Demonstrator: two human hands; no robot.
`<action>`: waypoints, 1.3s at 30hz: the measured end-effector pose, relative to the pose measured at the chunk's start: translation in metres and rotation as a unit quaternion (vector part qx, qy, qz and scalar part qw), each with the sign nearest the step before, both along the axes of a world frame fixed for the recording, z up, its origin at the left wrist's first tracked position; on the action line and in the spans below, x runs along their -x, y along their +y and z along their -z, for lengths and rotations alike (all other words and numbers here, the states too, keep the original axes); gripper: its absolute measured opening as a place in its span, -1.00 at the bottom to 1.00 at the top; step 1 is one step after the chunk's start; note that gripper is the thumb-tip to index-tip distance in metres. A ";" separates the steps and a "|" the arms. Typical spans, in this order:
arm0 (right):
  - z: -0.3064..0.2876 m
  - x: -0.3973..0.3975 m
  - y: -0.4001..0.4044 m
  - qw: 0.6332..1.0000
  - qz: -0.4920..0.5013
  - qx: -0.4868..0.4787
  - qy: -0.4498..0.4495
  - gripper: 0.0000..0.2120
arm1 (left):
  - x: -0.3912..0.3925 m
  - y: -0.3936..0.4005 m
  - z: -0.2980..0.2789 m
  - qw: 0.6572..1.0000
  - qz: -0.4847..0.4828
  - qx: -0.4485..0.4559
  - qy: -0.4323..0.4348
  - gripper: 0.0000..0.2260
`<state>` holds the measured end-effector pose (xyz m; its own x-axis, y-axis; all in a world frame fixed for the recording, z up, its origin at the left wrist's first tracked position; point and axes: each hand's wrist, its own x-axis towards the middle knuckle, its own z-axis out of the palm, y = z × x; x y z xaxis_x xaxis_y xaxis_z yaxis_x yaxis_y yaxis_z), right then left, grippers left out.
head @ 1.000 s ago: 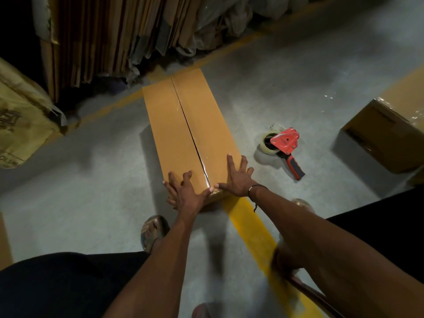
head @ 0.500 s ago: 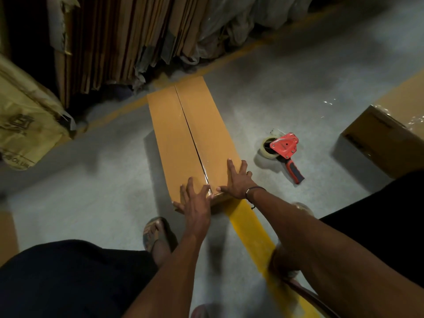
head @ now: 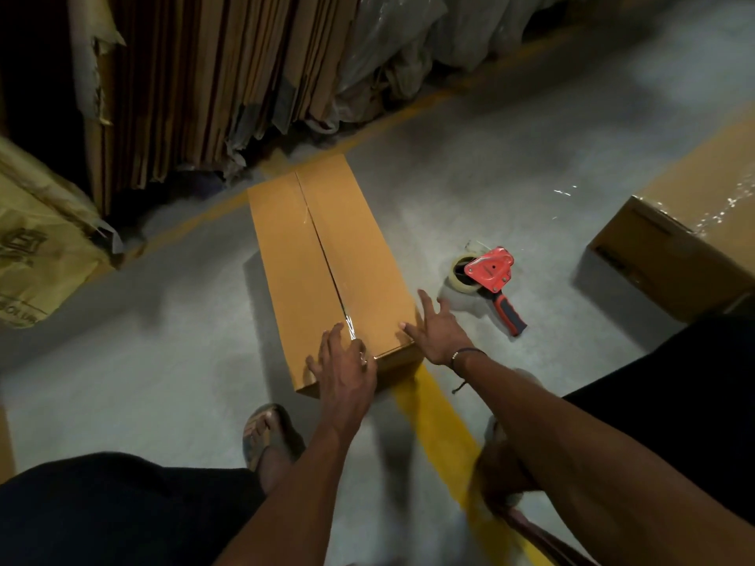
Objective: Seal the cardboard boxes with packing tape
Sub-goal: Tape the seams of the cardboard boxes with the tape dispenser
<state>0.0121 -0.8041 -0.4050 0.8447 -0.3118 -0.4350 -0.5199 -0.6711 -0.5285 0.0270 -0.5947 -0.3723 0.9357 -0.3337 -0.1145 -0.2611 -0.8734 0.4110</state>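
The left hand (head: 345, 361) is lying flat, fingers spread, on the near end of the cardboard box (head: 327, 255) — over its taped seam. The right hand (head: 435, 326), fingers straight, is touching the box's near right corner — the tape dispenser (head: 488, 279) is lying on the floor just right.

Bare left forearm (head: 310, 455) and bare right forearm (head: 580, 439), no sleeves in view. Thin dark cord bracelet with small pale beads (head: 465, 355) around the right wrist, one loose end hanging just below it. Small ring (head: 362, 355) on a finger of the left hand (head: 343, 369), shape blurred. Right hand (head: 437, 328) unadorned above the bracelet. Black garment (head: 122, 508) over the lap, well below the bracelet. Open sandal with straps (head: 265, 435) on one bare foot.
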 end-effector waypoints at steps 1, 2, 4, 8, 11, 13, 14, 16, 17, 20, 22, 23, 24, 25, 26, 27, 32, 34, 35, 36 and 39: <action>0.002 0.004 -0.012 1.000 0.025 0.001 -0.008 -0.18 | -0.004 -0.008 -0.001 1.000 0.005 0.000 -0.015 -0.89; 0.003 0.007 -0.025 0.998 0.053 -0.001 -0.014 -0.19 | -0.009 -0.017 -0.001 1.000 0.011 -0.001 -0.026 -0.88; 0.011 0.013 -0.056 0.994 0.108 0.006 -0.013 -0.23 | -0.019 -0.039 0.000 0.999 0.021 0.002 -0.037 -0.87; 0.046 0.015 -0.121 0.978 0.207 0.019 0.034 -0.14 | -0.036 -0.084 0.007 0.998 0.048 0.017 -0.035 -0.87; 0.068 0.002 -0.157 0.962 0.270 -0.010 0.037 -0.26 | -0.048 -0.111 0.019 0.997 0.060 0.021 -0.036 -0.86; 0.083 -0.007 -0.176 0.952 0.305 -0.012 0.030 -0.30 | -0.052 -0.122 0.031 0.997 0.057 0.032 -0.028 -0.86; 0.088 -0.011 -0.183 0.947 0.320 -0.014 0.032 -0.29 | -0.053 -0.125 0.037 0.997 0.059 0.033 -0.027 -0.86; 0.104 -0.022 -0.191 0.941 0.334 -0.024 0.043 -0.26 | -0.054 -0.129 0.048 0.997 0.064 0.025 -0.039 -0.85; 0.110 -0.027 -0.194 0.938 0.340 -0.034 0.057 -0.22 | -0.055 -0.129 0.053 0.997 0.066 0.015 -0.047 -0.84; 0.132 -0.037 -0.199 0.934 0.337 -0.052 0.105 0.12 | -0.056 -0.131 0.063 0.996 0.062 -0.006 -0.066 -0.83; 0.144 -0.037 -0.197 0.932 0.332 -0.043 0.136 0.15 | -0.055 -0.130 0.066 0.996 0.057 -0.006 -0.074 -0.84; 0.148 -0.037 -0.195 0.931 0.333 -0.028 0.146 0.07 | -0.055 -0.130 0.067 0.995 0.057 -0.009 -0.079 -0.84; 0.149 -0.036 -0.191 0.930 0.334 -0.008 0.150 -0.01 | -0.055 -0.130 0.068 0.995 0.058 -0.012 -0.082 -0.85; 0.150 -0.037 -0.188 0.929 0.338 0.009 0.148 -0.08 | -0.055 -0.130 0.068 0.995 0.059 -0.015 -0.082 -0.85; 0.149 -0.037 -0.184 0.928 0.345 0.017 0.141 -0.11 | -0.056 -0.130 0.068 0.995 0.062 -0.017 -0.079 -0.85; 0.146 -0.039 -0.181 0.927 0.349 0.023 0.135 -0.12 | -0.056 -0.130 0.067 0.995 0.066 -0.016 -0.074 -0.84; 0.097 -0.039 -0.174 0.943 0.293 0.063 0.143 -0.15 | -0.061 -0.126 0.051 0.993 0.116 -0.016 -0.012 -0.75; 0.060 -0.035 -0.172 0.954 0.263 0.063 0.125 -0.15 | -0.067 -0.119 0.037 0.988 0.150 -0.011 0.046 -0.69; 0.042 -0.034 -0.170 0.961 0.242 0.071 0.112 -0.15 | -0.071 -0.116 0.028 0.983 0.167 -0.015 0.079 -0.67; 0.020 -0.032 -0.169 0.967 0.218 0.083 0.099 -0.17 | -0.075 -0.113 0.017 0.977 0.184 -0.028 0.105 -0.67; -0.047 -0.027 -0.161 0.979 0.135 0.130 0.075 -0.21 | -0.084 -0.104 -0.025 0.968 0.195 -0.091 0.127 -0.70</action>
<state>0.0390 -0.9650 -0.3583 0.6492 -0.6318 -0.4235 -0.7555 -0.6002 -0.2627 0.1110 -0.6988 -0.3478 0.6759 -0.6090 -0.4152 -0.4969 -0.7925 0.3535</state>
